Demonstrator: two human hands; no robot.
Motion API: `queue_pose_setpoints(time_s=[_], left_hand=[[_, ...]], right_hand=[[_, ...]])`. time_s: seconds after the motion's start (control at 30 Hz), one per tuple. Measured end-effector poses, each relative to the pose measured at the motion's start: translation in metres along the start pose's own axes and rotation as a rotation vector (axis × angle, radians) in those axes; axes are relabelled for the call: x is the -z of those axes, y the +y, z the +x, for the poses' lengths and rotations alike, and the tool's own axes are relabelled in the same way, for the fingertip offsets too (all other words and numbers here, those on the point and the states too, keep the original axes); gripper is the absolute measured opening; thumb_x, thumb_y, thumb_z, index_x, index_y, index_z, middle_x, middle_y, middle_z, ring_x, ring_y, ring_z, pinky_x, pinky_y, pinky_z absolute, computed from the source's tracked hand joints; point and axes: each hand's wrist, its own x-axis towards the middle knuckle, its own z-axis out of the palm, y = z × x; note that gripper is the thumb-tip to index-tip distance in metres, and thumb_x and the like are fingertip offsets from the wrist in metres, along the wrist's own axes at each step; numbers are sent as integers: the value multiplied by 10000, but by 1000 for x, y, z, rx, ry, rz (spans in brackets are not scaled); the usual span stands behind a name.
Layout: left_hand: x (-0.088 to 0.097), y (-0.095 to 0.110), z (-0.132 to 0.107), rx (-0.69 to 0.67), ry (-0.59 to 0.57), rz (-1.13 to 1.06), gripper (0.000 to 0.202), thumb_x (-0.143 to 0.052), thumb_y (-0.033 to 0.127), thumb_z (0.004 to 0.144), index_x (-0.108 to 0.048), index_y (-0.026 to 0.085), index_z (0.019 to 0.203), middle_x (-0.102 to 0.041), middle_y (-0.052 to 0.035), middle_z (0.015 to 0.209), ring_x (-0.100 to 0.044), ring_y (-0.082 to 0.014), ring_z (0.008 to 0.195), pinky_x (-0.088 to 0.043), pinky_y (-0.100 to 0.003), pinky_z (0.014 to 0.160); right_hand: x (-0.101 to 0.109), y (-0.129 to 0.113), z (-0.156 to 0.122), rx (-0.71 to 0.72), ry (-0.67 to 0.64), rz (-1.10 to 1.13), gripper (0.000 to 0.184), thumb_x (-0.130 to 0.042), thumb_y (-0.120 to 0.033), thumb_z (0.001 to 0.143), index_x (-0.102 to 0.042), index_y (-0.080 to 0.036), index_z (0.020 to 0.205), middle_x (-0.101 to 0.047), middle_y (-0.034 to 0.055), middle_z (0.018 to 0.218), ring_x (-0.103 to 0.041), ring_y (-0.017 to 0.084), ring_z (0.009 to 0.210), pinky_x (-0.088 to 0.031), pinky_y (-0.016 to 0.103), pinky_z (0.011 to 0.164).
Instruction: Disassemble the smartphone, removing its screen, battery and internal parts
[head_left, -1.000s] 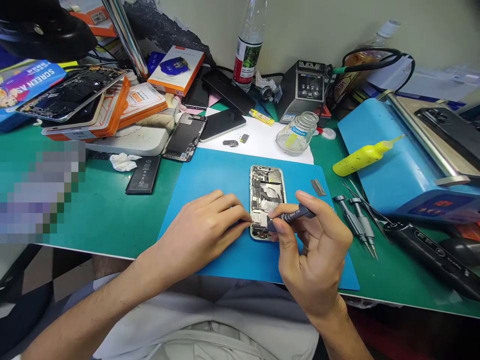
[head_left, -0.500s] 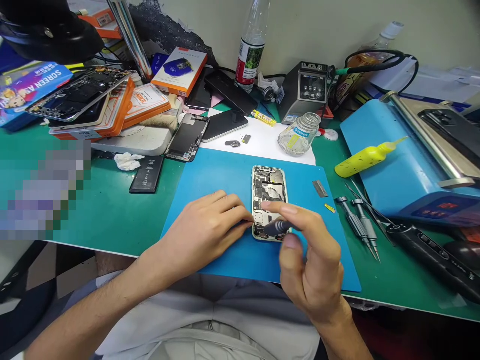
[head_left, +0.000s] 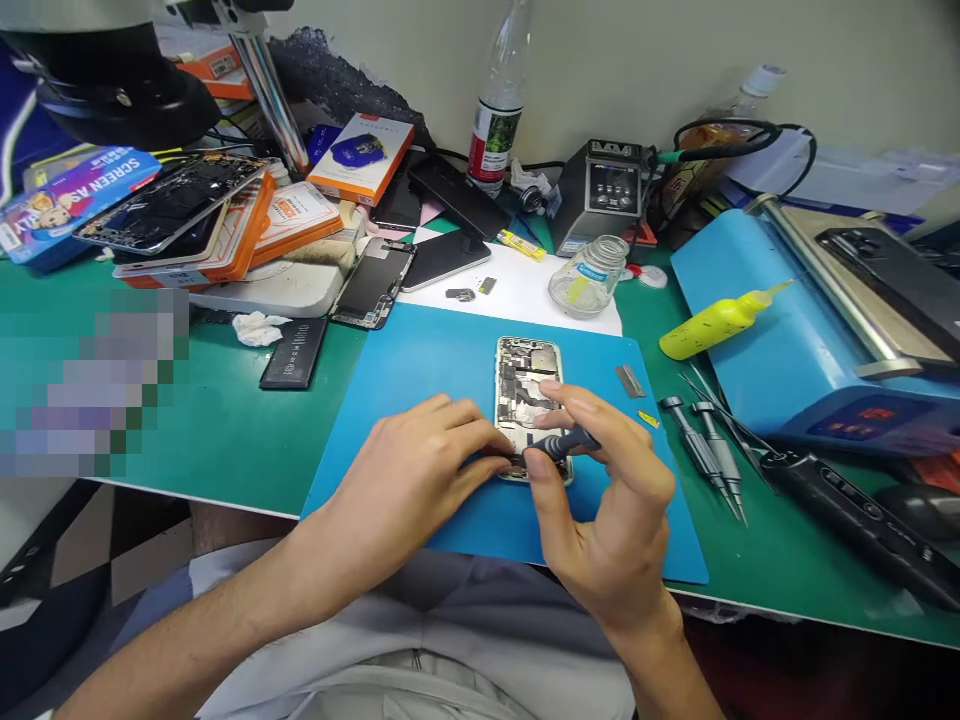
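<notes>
An opened phone (head_left: 529,385) lies on the blue mat (head_left: 420,370) with its inner boards and metal parts showing. At its lower left edge, my left hand (head_left: 424,460) has thumb and forefinger drawn together, gripping the phone there. Above the lower right of the phone, my right hand (head_left: 611,500) is closed around a dark screwdriver (head_left: 574,441) with a ringed grip. The screwdriver leans over the phone's bottom end, and its tip is too hard to make out. Some of the right fingers reach over the phone's middle.
Right of the phone lie a small metal plate (head_left: 630,382), a yellow piece (head_left: 648,420) and two more screwdrivers (head_left: 705,450). A yellow bottle (head_left: 712,325) leans on a blue machine (head_left: 810,350). Behind stand a glass jar (head_left: 589,280) and phone screens (head_left: 375,282); a battery (head_left: 294,353) lies left.
My right thumb has come up against the screwdriver, and the right fingers have lifted and shifted over the phone. The left hand stays at the phone's edge. The whole view has shifted slightly.
</notes>
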Motion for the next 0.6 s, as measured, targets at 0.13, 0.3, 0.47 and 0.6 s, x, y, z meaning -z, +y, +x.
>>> queue_pose_setpoints(time_s=[0.13, 0.3, 0.47, 0.6], left_hand=[[-6, -2, -4, -54, 56, 32, 229, -605, 325, 1151, -760, 247, 1001, -757, -1, 933, -627, -214, 806, -439, -344, 688], [-14, -6, -10, -99, 92, -15, 219, -556, 363, 1175, -738, 267, 1097, -768, 8, 1002, -656, -203, 847, -449, -343, 723], [-16, -8, -11, -96, 78, 7, 182, -582, 368, 1164, -714, 263, 1096, -762, 8, 1036, -681, -206, 882, -461, -348, 765], [-17, -7, -12, -121, 90, 39, 165, -580, 333, 1165, -715, 263, 1099, -760, 12, 1045, -675, -206, 887, -459, -356, 802]], right_hand=[[-4, -2, -5, -60, 4, 13, 724, -694, -89, 1027, -390, -285, 1655, -738, 126, 1419, -799, 243, 1146, -735, 395, 892], [-7, -4, -8, -211, 8, 226, 568, -590, -135, 1112, -373, -303, 1610, -738, 77, 1286, -780, 152, 1007, -709, 291, 841], [18, 3, 0, -440, 295, -51, 551, -472, -278, 1170, -287, -287, 1690, -722, 37, 987, -737, 188, 787, -639, 319, 656], [55, 22, -4, -456, -163, -651, 412, -545, -290, 1136, -601, -253, 1542, -772, 102, 1102, -759, 286, 956, -577, 364, 678]])
